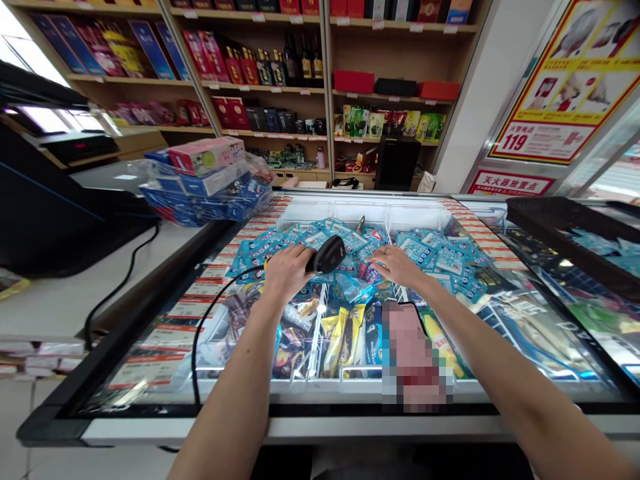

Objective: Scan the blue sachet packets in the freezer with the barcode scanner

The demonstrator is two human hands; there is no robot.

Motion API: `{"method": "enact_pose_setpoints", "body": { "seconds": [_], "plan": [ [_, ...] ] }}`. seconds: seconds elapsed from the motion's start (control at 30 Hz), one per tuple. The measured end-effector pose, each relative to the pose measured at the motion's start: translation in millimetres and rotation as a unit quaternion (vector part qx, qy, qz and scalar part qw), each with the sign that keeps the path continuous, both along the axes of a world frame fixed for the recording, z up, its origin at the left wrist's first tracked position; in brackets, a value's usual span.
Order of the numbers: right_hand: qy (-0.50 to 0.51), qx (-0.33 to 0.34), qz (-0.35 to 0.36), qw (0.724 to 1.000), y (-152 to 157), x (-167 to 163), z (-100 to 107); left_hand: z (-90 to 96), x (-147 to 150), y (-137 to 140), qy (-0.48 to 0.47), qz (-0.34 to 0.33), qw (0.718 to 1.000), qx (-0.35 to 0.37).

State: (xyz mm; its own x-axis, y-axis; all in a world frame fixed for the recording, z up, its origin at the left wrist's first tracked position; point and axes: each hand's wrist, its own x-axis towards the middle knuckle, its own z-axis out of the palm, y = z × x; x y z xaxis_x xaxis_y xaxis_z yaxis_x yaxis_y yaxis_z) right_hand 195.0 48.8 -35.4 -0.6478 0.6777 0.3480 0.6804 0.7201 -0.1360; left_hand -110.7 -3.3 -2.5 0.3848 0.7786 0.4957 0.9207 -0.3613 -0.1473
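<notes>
My left hand (289, 270) is wrapped round the handle of a black barcode scanner (330, 255), its head tipped to the right. A cable (196, 333) runs from the scanner down to the freezer's front edge. My right hand (397, 267) reaches over the spread of small blue packets (305, 239), its fingers slightly bent and thumb apart. Its fingertips are at or just above the packets; contact is hard to make out. More blue packets (443, 257) lie on the right side of the glass-topped chest freezer (165, 363), above wrapped ice creams (345, 337).
A blurred-out pink item (413, 353) lies near the freezer's front edge. Plastic-wrapped boxes (205, 177) stand on the left counter beside a dark monitor (40, 193). To the right is a black tray (575, 247) with packets. Stocked shelves (265, 87) line the back.
</notes>
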Motion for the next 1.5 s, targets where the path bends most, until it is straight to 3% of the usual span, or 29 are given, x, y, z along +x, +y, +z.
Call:
{"method": "enact_pose_setpoints", "body": {
  "seconds": [0.13, 0.33, 0.53, 0.67, 0.8, 1.03, 1.13, 1.27, 1.5],
  "plan": [
    [0.023, -0.026, -0.018, 0.999, -1.1, 1.0, -3.3, -0.6, -0.2, 0.5, 0.0, -0.003, 1.0, 0.003],
    [0.105, 0.021, -0.111, 0.988, 17.8, -3.6, -6.5, 0.1, -0.6, 1.1, -0.003, -0.004, 1.0, -0.001],
    [0.01, -0.024, -0.055, 0.998, 30.4, -18.2, -5.2, 0.2, -1.4, 0.8, -0.01, -0.003, 1.0, -0.003],
    [0.036, -0.018, -0.041, 0.998, 17.2, -19.9, -6.8, 0.7, -2.2, 0.6, -0.014, -0.005, 1.0, -0.004],
    [0.076, -0.018, -0.061, 0.995, 10.5, -17.0, -5.7, 2.4, -0.6, -0.4, -0.009, -0.001, 1.0, -0.014],
    [0.076, -0.067, -0.116, 0.988, 26.1, -24.6, 3.9, 2.2, 0.6, -0.2, -0.013, 0.003, 1.0, -0.022],
    [0.06, -0.057, -0.072, 0.994, 32.5, -28.5, 4.7, 1.6, -0.3, 0.4, -0.014, 0.001, 1.0, -0.018],
    [0.069, -0.106, -0.029, 0.992, 39.3, -31.9, 3.8, 0.6, -1.8, 1.0, -0.011, -0.001, 1.0, -0.013],
    [0.204, -0.097, -0.149, 0.963, 46.2, -21.0, 17.7, 0.3, -1.5, 0.8, -0.002, 0.003, 1.0, -0.006]
  ]
}}
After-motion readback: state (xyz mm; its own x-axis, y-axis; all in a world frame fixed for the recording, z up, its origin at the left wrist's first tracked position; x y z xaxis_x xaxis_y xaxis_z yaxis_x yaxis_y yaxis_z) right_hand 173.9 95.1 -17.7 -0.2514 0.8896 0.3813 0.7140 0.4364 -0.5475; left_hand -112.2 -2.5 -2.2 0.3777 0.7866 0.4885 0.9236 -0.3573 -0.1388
